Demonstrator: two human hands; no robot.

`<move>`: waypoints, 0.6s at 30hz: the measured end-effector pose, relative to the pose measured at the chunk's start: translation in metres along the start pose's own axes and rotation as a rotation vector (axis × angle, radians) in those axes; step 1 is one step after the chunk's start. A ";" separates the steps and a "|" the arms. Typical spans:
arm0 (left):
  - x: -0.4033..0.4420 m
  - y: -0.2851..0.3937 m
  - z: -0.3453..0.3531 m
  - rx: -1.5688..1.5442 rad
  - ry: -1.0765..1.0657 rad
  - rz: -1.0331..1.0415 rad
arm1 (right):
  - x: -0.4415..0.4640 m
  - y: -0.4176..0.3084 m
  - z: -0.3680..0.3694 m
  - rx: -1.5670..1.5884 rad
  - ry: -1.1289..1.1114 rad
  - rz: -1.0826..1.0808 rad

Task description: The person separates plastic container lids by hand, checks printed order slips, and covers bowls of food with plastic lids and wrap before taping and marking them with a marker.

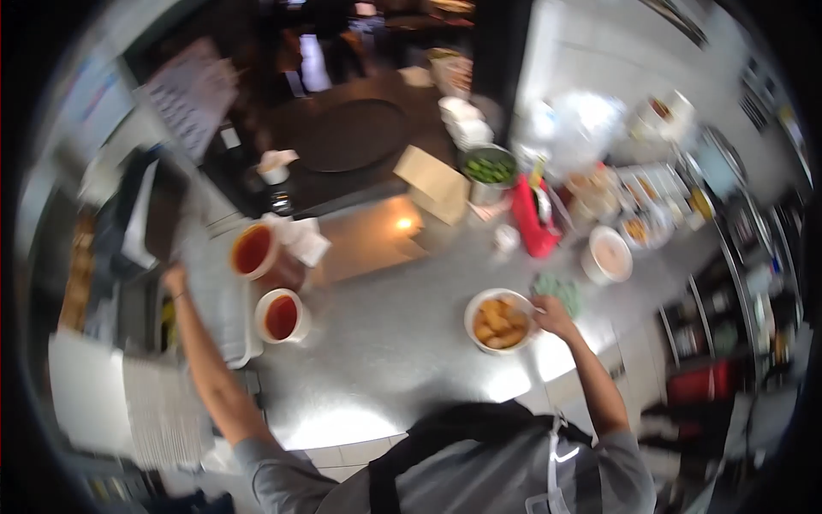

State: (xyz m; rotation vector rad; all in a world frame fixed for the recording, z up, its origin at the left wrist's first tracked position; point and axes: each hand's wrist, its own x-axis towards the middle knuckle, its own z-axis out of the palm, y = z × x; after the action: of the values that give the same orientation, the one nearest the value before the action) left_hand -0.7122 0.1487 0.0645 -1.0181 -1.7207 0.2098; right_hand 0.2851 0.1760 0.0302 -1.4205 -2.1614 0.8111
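My right hand (555, 317) grips the near right rim of a white tub (467, 324) over the steel counter. Golden-brown food chunks (499, 325) fill the tub. On the far left, my left hand (174, 278) is stretched out at the lower edge of a dark, box-like object (164, 214). Blur hides its fingers and whatever they may touch. Between my arms stand a white cup of red sauce (281, 319) and a larger container of red sauce (253, 250).
The steel counter (377, 321) has a green cloth (558, 294), a red holder (533, 218), a white tub with pale contents (609, 256) and a metal pot of greens (490, 167) towards the right. Brown paper (435, 183) lies at the back. A stack of white containers (163, 403) stands lower left.
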 end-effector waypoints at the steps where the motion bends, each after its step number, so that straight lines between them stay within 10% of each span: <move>1: 0.008 -0.011 0.012 -0.015 -0.205 0.072 | -0.005 0.000 0.019 0.063 -0.020 0.087; 6: 0.022 -0.034 0.004 0.200 -0.908 0.381 | -0.040 -0.048 0.015 0.707 0.047 0.529; 11: 0.023 -0.041 0.015 0.208 -0.924 0.108 | -0.092 0.006 0.059 0.124 0.506 0.400; 18: 0.049 -0.033 0.013 0.204 -0.891 -0.035 | -0.098 0.002 0.075 0.131 0.669 0.435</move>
State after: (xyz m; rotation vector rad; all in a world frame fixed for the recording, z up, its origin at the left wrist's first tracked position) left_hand -0.7437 0.1674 0.1124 -0.7794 -2.4349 0.9018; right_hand 0.2772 0.0683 -0.0295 -1.7961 -1.3016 0.4938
